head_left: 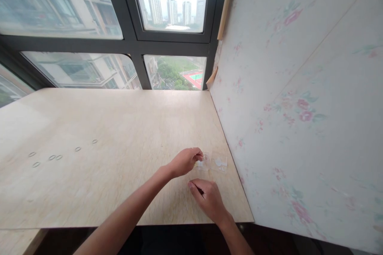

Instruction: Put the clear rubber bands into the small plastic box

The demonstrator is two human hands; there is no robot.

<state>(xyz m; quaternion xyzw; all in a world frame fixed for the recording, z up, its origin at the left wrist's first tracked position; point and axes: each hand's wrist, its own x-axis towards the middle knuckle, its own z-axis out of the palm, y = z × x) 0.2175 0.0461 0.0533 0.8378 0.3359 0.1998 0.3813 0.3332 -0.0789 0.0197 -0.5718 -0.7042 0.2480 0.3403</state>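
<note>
Hands: two, bare, close together over the right part of a counter point(134, 123).
Left hand: the left hand point(184, 162) is the farther forward, its arm slanting in from lower left. The fingers are bent and bunched at the tips; I cannot tell whether they grip anything.
Right hand: the right hand point(211, 198) is nearer the body, loosely curled, thumb lying along the forefinger and pointing left. Nothing shows in it, though its inside is hidden.
Case: one clear case point(220, 163), apparently opened into two flat parts set side by side, so its long axis runs left to right. It lies just right of the left fingertips, which overlap its left part, and forward of the right hand. The left hand is nearer. Whether the two parts are joined is unclear.
Contents: small pale and yellowish bits in the left part, too small to name or count.
Rings: six thin rings point(52, 157) lie flat on the counter, well to the left of both hands. Two sit close as a pair; four are spaced apart.
Wall: one flowered wall point(284, 147) bounds the counter's right edge.
Window: a dark-framed window point(131, 46) beyond, with five panes showing.
</note>
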